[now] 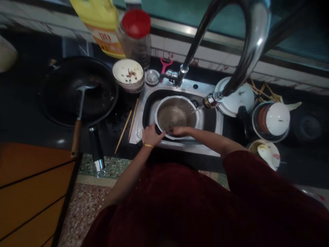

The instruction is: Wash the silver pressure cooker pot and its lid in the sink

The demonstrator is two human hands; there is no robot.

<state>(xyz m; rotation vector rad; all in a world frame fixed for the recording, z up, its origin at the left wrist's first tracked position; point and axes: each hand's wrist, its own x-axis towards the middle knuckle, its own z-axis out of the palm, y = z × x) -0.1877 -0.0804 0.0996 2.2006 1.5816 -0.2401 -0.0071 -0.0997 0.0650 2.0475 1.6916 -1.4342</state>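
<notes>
A round metal pot (177, 103) stands in the steel sink (144, 103), with a thin stream of water running into it from the tall curved tap (246, 51). My left hand (151, 134) is closed on the pot's near left rim, by a dark handle. My right hand (181, 130) reaches into the pot at its near edge, fingers curled against the inner wall; what they hold, if anything, I cannot make out.
A black wok (64, 99) with a wooden-handled spatula (78, 120) sits left of the sink. Chopsticks (128, 125) lie beside it. Dirty bowls (128, 73), a red-capped jar (135, 34) and a yellow bottle (101, 24) stand behind. A white lid (238, 99) and stacked bowls (272, 120) are at the right.
</notes>
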